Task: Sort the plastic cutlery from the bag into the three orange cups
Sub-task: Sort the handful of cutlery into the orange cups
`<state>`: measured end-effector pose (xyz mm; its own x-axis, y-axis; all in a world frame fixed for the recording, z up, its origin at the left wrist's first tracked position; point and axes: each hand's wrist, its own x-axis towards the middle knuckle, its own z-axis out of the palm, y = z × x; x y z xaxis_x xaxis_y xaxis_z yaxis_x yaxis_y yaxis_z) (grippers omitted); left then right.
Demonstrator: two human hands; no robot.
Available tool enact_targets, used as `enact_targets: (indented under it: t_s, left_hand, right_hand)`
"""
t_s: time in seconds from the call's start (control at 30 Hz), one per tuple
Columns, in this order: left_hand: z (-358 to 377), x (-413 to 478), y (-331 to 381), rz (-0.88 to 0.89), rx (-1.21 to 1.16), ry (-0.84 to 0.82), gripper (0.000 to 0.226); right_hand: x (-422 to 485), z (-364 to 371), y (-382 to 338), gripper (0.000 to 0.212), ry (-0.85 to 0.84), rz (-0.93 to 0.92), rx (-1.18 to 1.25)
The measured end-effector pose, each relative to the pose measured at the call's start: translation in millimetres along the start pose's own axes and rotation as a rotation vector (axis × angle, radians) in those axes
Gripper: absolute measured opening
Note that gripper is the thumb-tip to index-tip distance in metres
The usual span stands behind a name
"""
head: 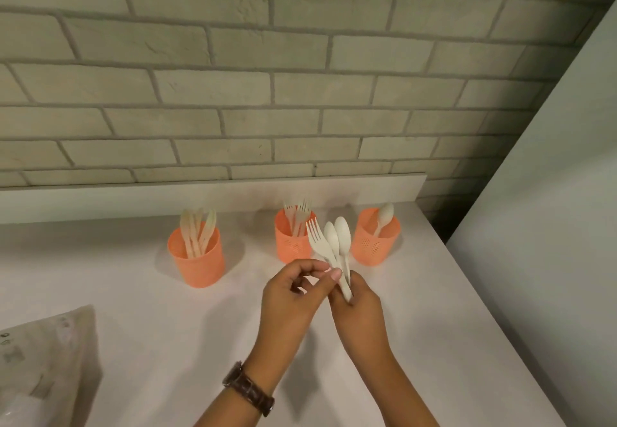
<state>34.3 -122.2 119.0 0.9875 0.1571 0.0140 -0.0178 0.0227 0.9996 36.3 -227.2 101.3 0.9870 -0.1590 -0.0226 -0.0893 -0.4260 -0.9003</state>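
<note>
Three orange cups stand in a row near the wall. The left cup [197,259] holds several knives, the middle cup [292,243] several forks, the right cup [375,239] a spoon. In front of the middle and right cups, my right hand [359,309] grips the handles of a white fork [317,236] and two white spoons [341,236], held upright. My left hand [293,296], with a brown watch on its wrist, pinches the handle of the fork just below its head. The clear plastic bag [46,360] lies at the lower left.
The white counter [140,309] ends at a raised ledge [213,196] below a grey brick wall. Its right edge runs diagonally from the right cup toward the lower right, beside a pale wall panel [551,226].
</note>
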Motion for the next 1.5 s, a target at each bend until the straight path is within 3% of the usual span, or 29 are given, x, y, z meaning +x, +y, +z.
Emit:
enact_targets:
  t_s: [0.13, 0.27, 0.33, 0.53, 0.63, 0.73, 0.83, 1.07, 1.2, 1.33, 1.5]
  left_hand:
    - [-7.2, 3.2, -0.9, -0.053, 0.008, 0.040, 0.005]
    - [-19.8, 9.0, 9.0, -0.154, -0.152, 0.039, 0.006]
    - [-25.0, 12.5, 13.1, -0.183, -0.213, 0.052, 0.007]
    - [-39.8, 48.6, 23.2, -0.073, -0.234, 0.134, 0.023]
    - [-38.1, 77.4, 23.3, 0.034, -0.102, 0.187, 0.017]
    - [-32.5, 111.5, 11.8, 0.082, 0.025, 0.261, 0.002]
    - [-25.2, 141.5, -10.0, 0.077, 0.193, 0.270, 0.008]
    - [-19.4, 169.6, -58.3, -0.072, 0.610, 0.193, 0.036]
    - [-14.8, 154.6, -47.8, 0.116, 0.611, 0.255, 0.035]
    - [-5.1, 123.4, -32.9, 0.300, 0.534, 0.141, 0.023]
    - [-8.1, 88.3, -29.2, 0.297, 0.492, 0.022, 0.021]
  right_hand:
    - [-9.5, 4.4, -10.2, 0.010, -0.183, 0.010, 0.133]
    - [-8.6, -5.1, -13.9, 0.027, -0.365, 0.256, 0.716]
    - [-5.8, -8.8, -12.0, 0.031, -0.413, 0.292, 0.865]
    - [-3.4, -18.6, -1.6, 0.028, -0.403, 0.160, 0.858]
    - [-4.1, -22.2, 9.3, 0.025, -0.429, 0.158, 0.877]
    - [-5.2, -28.5, 18.8, 0.028, -0.411, 0.109, 0.684]
    - [-7.1, -34.2, 25.9, 0.026, -0.332, 0.033, 0.427]
    - [19.4, -47.2, 44.0, 0.023, -0.102, -0.025, 0.127]
    - [62.6, -58.3, 39.0, 0.019, -0.082, -0.119, -0.010]
    - [126.0, -75.3, 24.2, 0.015, -0.016, -0.161, -0.081]
    - [182.6, -79.2, 22.5, 0.030, 0.140, -0.109, -0.227]
